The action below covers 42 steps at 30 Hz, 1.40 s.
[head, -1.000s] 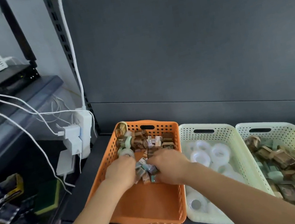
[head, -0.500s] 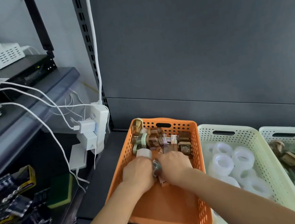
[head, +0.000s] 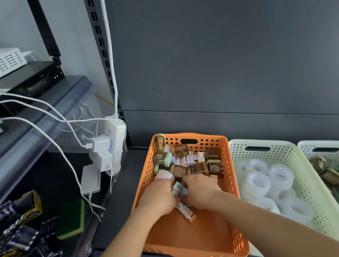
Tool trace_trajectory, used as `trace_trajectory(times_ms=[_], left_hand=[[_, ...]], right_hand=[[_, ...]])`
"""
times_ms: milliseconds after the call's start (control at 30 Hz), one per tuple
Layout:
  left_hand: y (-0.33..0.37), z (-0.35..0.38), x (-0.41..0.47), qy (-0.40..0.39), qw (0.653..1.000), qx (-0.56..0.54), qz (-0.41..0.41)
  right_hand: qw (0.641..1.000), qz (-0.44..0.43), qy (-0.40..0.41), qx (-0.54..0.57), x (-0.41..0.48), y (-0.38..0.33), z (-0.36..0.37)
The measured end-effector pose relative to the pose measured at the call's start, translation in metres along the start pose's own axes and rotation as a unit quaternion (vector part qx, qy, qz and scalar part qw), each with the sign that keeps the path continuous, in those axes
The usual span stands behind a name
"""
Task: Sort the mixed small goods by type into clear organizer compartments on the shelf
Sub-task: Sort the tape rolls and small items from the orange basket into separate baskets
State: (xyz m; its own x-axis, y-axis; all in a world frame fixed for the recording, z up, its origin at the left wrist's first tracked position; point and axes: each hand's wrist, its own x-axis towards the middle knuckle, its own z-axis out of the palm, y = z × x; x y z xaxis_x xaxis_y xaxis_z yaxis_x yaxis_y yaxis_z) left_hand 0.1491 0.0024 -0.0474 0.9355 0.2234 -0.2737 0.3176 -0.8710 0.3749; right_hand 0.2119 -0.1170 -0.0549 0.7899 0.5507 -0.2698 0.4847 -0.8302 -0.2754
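Inside orange basket (head: 235, 218) on shelf (head: 118, 193) | left hand (head: 160, 199) and right hand (head: 201, 190) close together, fingers curled round small packs (head: 180, 190) near its middle | packs look light, stiff, slick-wrapped; best pinched across short sides, few at a time, lest they slip

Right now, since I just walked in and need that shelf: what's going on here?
A person has both hands in the orange basket. The left hand and right hand grip small packs between them, by the heap at its far end. The white basket beside it holds tape rolls.
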Motion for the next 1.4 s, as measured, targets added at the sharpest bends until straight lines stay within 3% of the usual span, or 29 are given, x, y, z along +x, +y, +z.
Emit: trace_trajectory(times_ms=[300,500,633,767,1000,1167,1400], left_hand=[[-0.003,-0.008,0.000,0.012,0.997,-0.075,0.015],[0.024,-0.027,-0.007,0.091,0.968,-0.228,0.051],[0.065,-0.030,-0.015,0.114,0.940,-0.317,0.060],[0.123,-0.016,-0.022,0.114,0.932,-0.332,0.093],[0.250,0.041,-0.046,0.053,0.909,-0.393,0.127],[0.335,0.082,-0.063,0.012,0.918,-0.362,0.162],[0.428,0.125,-0.055,0.044,0.950,-0.173,0.257]], right_hand=[[0.998,0.042,-0.002,0.036,-0.008,0.003,-0.006],[0.980,0.018,0.108,0.163,-0.030,0.012,-0.036],[0.948,0.019,0.202,0.246,-0.059,0.041,-0.061],[0.918,0.029,0.239,0.314,-0.098,0.083,-0.083],[0.915,0.064,0.260,0.301,-0.184,0.190,-0.096],[0.912,0.095,0.284,0.282,-0.238,0.274,-0.100],[0.897,0.161,0.301,0.280,-0.283,0.359,-0.108]])
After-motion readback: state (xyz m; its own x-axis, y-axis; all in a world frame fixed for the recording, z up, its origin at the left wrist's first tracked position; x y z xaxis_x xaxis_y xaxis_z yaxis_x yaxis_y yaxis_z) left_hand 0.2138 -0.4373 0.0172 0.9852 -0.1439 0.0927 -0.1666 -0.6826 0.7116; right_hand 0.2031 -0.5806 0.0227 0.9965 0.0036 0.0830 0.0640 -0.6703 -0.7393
